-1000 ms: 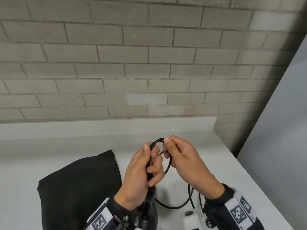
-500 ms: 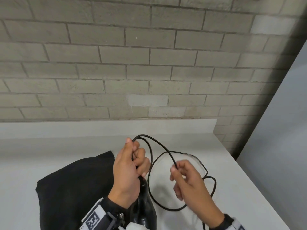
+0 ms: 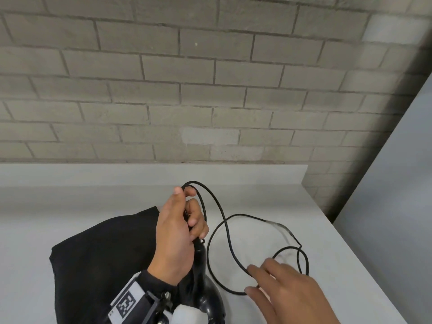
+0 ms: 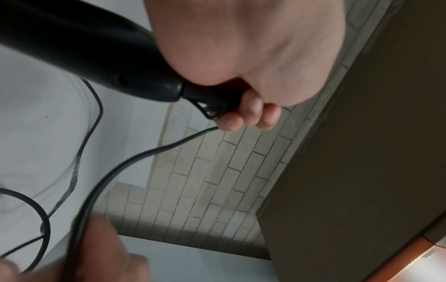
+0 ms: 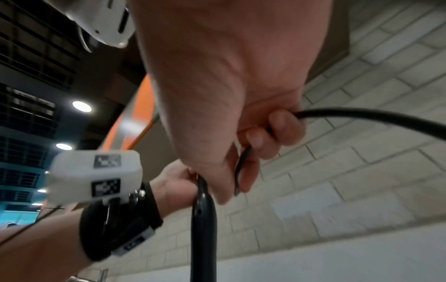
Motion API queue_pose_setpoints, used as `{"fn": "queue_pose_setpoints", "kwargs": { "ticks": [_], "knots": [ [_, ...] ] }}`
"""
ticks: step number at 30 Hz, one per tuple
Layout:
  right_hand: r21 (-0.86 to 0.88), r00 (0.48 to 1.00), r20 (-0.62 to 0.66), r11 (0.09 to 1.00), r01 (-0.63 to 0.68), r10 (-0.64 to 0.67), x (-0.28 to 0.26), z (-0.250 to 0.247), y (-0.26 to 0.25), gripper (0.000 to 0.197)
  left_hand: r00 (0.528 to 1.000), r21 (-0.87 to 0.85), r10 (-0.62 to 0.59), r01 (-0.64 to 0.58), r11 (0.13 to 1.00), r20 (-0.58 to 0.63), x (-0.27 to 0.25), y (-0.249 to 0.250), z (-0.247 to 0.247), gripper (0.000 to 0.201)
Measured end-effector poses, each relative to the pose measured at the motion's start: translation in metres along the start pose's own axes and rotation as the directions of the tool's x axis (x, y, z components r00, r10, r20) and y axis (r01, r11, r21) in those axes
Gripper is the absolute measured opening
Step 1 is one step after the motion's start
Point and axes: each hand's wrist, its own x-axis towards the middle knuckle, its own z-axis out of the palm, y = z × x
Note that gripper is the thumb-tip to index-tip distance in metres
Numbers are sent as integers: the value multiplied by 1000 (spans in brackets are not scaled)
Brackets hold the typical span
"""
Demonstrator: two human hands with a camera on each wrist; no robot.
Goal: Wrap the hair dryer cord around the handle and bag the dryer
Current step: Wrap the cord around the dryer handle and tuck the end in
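Observation:
My left hand (image 3: 187, 213) grips the end of the black hair dryer's handle (image 3: 201, 260) and holds a small loop of the black cord (image 3: 225, 226) against it. The dryer's body (image 3: 210, 298) points toward me, low in the head view. The cord runs off in wide loops over the white counter (image 3: 327, 242). Lower right, my right hand (image 3: 253, 278) pinches the cord. The right wrist view shows its fingers (image 5: 277, 124) curled round the cord (image 5: 362, 116). In the left wrist view the handle (image 4: 96, 63) sits under my palm, fingertips (image 4: 251, 118) at its cord end.
A black cloth bag (image 3: 100, 253) lies flat on the counter, left of the dryer. A grey brick wall (image 3: 210, 90) and a low white backsplash (image 3: 140, 174) stand behind. The counter's right edge (image 3: 364, 260) runs diagonally beside a grey panel (image 3: 397, 206).
My right hand left the handle's end and slid down and to the right along the cord, drawing out a wide loop. The left hand shifted slightly left, still gripping the handle.

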Motion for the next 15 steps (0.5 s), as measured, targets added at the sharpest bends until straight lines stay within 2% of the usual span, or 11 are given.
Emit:
{"fn": "queue_pose_setpoints", "kwargs": {
  "ticks": [2, 4, 6, 8, 11, 15],
  "knots": [
    [-42, 996, 56, 997, 72, -70, 5, -13, -1, 10, 999, 29, -4, 3, 1000, 40, -2, 0, 2, 41],
    [-45, 987, 110, 991, 126, -121, 8, -23, 1, 29, 997, 65, -1, -5, 998, 79, -3, -1, 3, 43],
    [-41, 982, 116, 988, 152, -147, 14, -35, 3, 36, 993, 106, 4, -17, 994, 122, -4, -2, 3, 44],
    [-4, 979, 96, 983, 183, -182, 21, -44, 5, 30, 986, 146, 1, -26, 989, 168, -5, -2, 1, 45],
    [75, 967, 121, 974, 215, -223, 30, -52, 5, 11, 973, 184, -11, -32, 982, 232, -8, -3, 1, 46],
    [185, 954, 165, 958, 221, -252, 41, -57, 4, 17, 950, 242, -26, -53, 969, 312, -12, -7, 2, 48]
  ]
}}
